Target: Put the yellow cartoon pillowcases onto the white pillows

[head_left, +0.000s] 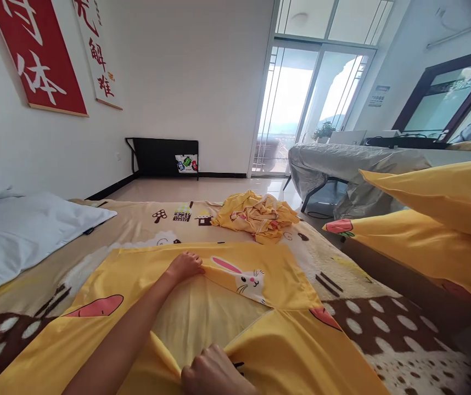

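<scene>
A yellow pillowcase (285,351) printed with a rabbit and carrots lies flat on the bed, its opening spread so the paler inside shows. My left hand (184,267) reaches forward into that opening, fingers closed on the far flap next to the rabbit. My right hand (214,375) is at the bottom of the view, curled into a fist on the near edge of the same pillowcase.
The bed sheet (145,222) has a brown and cream cartoon print. A crumpled yellow cloth (256,215) lies further up the bed. A white pillow (17,233) is at the left, two yellow pillows (429,247) at the right. A covered table (342,162) stands beyond.
</scene>
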Demonstrator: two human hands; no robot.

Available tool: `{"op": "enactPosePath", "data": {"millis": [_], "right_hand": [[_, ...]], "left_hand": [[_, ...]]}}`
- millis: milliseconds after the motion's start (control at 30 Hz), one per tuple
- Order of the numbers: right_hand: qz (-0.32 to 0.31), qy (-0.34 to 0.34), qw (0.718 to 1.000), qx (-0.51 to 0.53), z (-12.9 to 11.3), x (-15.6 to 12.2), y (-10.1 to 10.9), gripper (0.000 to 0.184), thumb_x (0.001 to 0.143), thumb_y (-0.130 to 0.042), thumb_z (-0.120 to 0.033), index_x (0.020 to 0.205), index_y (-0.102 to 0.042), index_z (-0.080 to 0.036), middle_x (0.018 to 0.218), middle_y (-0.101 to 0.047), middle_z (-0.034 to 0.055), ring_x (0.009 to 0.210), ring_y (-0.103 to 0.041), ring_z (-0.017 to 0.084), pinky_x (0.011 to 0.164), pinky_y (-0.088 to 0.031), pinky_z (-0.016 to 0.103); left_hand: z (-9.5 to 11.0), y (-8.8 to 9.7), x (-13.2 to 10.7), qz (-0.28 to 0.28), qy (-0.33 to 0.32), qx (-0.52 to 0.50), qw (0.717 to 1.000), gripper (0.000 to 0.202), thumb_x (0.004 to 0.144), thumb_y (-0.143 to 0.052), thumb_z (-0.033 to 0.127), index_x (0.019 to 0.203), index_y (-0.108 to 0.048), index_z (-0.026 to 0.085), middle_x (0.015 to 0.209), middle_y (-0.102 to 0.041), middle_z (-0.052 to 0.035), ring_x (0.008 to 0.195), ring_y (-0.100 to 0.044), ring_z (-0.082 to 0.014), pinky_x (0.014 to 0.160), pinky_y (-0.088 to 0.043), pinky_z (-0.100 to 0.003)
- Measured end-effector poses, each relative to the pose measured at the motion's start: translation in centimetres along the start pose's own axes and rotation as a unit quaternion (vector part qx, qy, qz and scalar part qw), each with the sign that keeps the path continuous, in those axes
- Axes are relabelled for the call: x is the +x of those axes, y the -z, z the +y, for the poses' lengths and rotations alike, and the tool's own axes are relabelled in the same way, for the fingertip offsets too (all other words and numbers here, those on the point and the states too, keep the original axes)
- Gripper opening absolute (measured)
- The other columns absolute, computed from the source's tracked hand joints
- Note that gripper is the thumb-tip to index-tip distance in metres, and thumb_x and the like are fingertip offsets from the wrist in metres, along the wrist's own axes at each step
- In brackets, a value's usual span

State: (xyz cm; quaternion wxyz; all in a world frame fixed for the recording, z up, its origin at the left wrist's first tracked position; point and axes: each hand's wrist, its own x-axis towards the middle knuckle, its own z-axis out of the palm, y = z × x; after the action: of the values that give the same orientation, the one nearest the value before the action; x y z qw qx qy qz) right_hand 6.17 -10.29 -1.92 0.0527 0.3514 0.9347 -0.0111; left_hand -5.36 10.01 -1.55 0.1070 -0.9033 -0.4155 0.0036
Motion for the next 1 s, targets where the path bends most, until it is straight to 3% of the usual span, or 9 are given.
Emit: {"op": "enactPosePath", "data": {"millis": [133, 300, 400, 533, 700, 867, 1000], "right_hand": [[-0.037, 0.042, 0.998, 0.012, -0.2, -0.5, 1.8, 0.013, 0.084, -0.064, -0.022, 0.074, -0.069, -0.017, 0.065, -0.07, 0.0047, 0.053, -0.065, 0.019, 0.037, -0.024, 0.027], [-0.056, -0.003, 0.998, 0.0, -0.3, -0.9, 3.6, 0.012, 0.086, -0.061, -0.023, 0.083, -0.071, -0.017, 0.072, -0.071, 0.0055, 0.058, -0.068, 0.021, 0.035, -0.021, 0.028], [-0.021, -0.032, 0.999, 0.007, -0.4, -0.7, 3.1, 0.01, 0.083, -0.063, -0.023, 0.083, -0.07, -0.015, 0.071, -0.07, 0.0069, 0.058, -0.068, 0.022, 0.038, -0.027, 0.027], [0.021, -0.043, 0.999, 0.018, -0.6, -0.1, 1.4, 0.01, 0.08, -0.063, -0.018, 0.073, -0.067, -0.013, 0.063, -0.068, 0.0088, 0.054, -0.066, 0.023, 0.043, -0.036, 0.025], [-0.044, -0.008, 0.999, 0.01, -0.7, 0.0, 0.9, 0.017, 0.086, -0.056, -0.019, 0.079, -0.071, -0.015, 0.07, -0.07, 0.0099, 0.059, -0.068, 0.025, 0.05, -0.044, 0.03], [-0.016, -0.068, 0.997, 0.044, -0.2, -0.2, 0.4, 0.026, 0.081, -0.063, -0.036, 0.09, -0.071, -0.012, 0.079, -0.071, 0.0129, 0.069, -0.069, 0.028, 0.063, -0.05, 0.035], [0.047, -0.079, 0.993, 0.074, 0.1, -0.3, -0.1, 0.024, 0.079, -0.064, -0.037, 0.089, -0.067, -0.015, 0.083, -0.071, 0.0074, 0.076, -0.067, 0.022, 0.079, -0.047, 0.035]], "left_hand": [[0.1, -0.4, -0.1, 0.014, 0.065, -0.004, 0.998, 0.032, 0.09, -0.05, 0.04, 0.092, -0.069, 0.013, 0.096, -0.069, -0.0163, 0.096, -0.064, -0.0293, 0.083, -0.046, -0.04], [-0.3, -1.0, -0.3, 0.008, 0.062, -0.041, 0.997, 0.032, 0.087, -0.052, 0.045, 0.103, -0.065, 0.022, 0.107, -0.066, -0.0075, 0.099, -0.062, -0.0209, 0.085, -0.047, -0.03], [-0.6, -1.2, -0.1, 0.007, 0.049, -0.048, 0.998, 0.04, 0.08, -0.061, 0.047, 0.113, -0.06, 0.026, 0.113, -0.065, -0.0049, 0.105, -0.06, -0.0201, 0.089, -0.045, -0.029], [-0.1, -0.6, 0.3, 0.021, 0.065, -0.018, 0.997, 0.028, 0.081, -0.061, 0.037, 0.104, -0.064, 0.02, 0.108, -0.066, -0.0104, 0.104, -0.059, -0.0257, 0.09, -0.043, -0.037], [1.3, 1.0, 0.0, 0.038, 0.088, 0.007, 0.995, 0.023, 0.082, -0.059, 0.032, 0.095, -0.065, 0.013, 0.103, -0.066, -0.0168, 0.1, -0.059, -0.0301, 0.087, -0.042, -0.042], [0.4, 3.1, -2.4, 0.05, 0.121, 0.002, 0.991, 0.032, 0.087, -0.052, 0.04, 0.109, -0.063, 0.019, 0.109, -0.066, -0.0132, 0.104, -0.059, -0.0249, 0.088, -0.042, -0.036], [-3.8, 4.9, -7.4, 0.065, 0.247, 0.017, 0.967, 0.029, 0.088, -0.044, 0.03, 0.105, -0.064, 0.017, 0.103, -0.066, -0.0156, 0.101, -0.06, -0.0252, 0.086, -0.043, -0.037]]}}
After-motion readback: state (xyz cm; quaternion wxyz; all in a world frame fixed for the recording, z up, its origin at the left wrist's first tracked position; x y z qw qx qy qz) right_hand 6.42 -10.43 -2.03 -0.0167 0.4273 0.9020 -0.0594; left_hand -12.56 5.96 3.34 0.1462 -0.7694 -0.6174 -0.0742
